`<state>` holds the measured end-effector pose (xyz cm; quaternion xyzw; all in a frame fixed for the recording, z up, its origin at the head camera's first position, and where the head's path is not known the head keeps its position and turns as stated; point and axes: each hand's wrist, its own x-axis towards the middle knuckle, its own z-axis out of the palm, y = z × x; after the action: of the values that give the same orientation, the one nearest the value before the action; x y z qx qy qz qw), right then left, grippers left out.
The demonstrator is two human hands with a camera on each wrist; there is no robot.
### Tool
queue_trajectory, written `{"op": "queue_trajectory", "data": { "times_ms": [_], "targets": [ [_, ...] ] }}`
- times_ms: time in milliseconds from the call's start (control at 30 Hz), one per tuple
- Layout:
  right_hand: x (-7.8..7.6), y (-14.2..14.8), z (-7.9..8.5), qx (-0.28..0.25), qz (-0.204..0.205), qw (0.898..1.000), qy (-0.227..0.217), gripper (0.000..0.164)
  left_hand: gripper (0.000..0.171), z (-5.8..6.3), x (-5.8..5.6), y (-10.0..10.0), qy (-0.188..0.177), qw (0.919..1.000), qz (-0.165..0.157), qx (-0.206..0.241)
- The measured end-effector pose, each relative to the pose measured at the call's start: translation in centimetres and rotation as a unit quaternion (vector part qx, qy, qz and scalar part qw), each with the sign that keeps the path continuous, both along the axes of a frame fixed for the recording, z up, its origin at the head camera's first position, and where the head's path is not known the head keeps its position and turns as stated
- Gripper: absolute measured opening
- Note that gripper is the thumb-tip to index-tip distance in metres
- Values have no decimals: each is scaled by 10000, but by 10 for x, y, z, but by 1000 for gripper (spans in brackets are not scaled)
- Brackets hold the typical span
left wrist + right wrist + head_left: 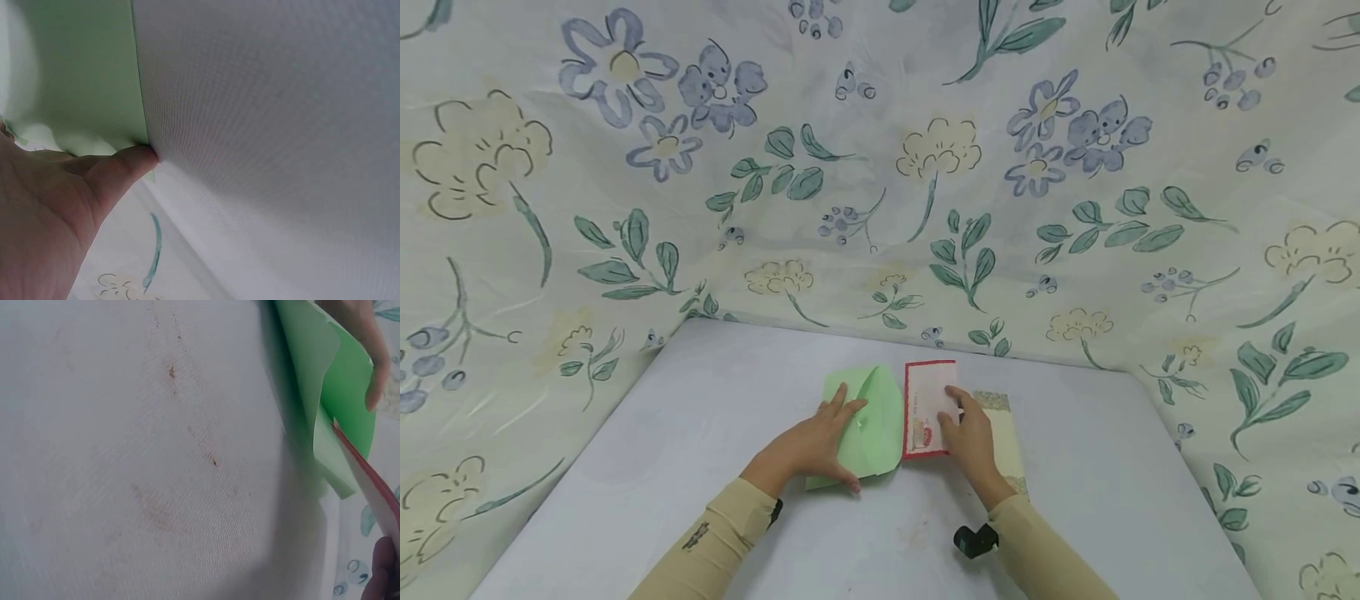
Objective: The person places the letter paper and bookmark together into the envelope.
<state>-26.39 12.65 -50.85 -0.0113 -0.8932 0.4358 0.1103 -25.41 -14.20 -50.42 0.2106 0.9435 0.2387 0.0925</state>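
Observation:
A light green envelope (880, 425) lies on the white table, its flap side toward the right. My left hand (808, 442) rests on it with fingers spread, the thumb at its near edge. In the left wrist view, the thumb touches the edge of the green paper (94, 69). My right hand (973, 437) pinches a pale card with a red border (925, 408) by its right side. The card's left edge is right beside the envelope. From the right wrist, the envelope (353, 400) gapes, with a corner of the card (369, 481) at the gap.
A cream card with glittery gold bands (1007, 433) lies on the table (647, 467), partly under my right hand and forearm. Behind the table hangs a flowered curtain (865, 192). Faint brownish stains mark the tabletop near the front.

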Motion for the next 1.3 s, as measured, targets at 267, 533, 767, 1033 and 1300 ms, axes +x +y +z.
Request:
{"op": "queue_trajectory", "data": {
  "times_ms": [267, 533, 767, 1033, 1300],
  "targets": [
    [1, -5, -1, -29, -24, 9999, -96, 47, 133, -2, 0, 1, 14, 10000, -25, -16],
    [4, -10, -2, -117, 55, 9999, -81, 47, 132, 0, 2, 1, -3, 10000, -4, -26],
    [5, -14, -1, -129, 95, 9999, -65, 47, 130, 1, 2, 2, -20, 10000, 31, -35],
    [4, -16, -1, -121, 115, 9998, -75, 47, 131, 2, 2, 1, -17, 10000, 20, -60],
    [4, -20, -2, -114, 182, 9998, -47, 46, 131, 2, 2, 1, -33, 10000, 26, -57]
  ]
}}
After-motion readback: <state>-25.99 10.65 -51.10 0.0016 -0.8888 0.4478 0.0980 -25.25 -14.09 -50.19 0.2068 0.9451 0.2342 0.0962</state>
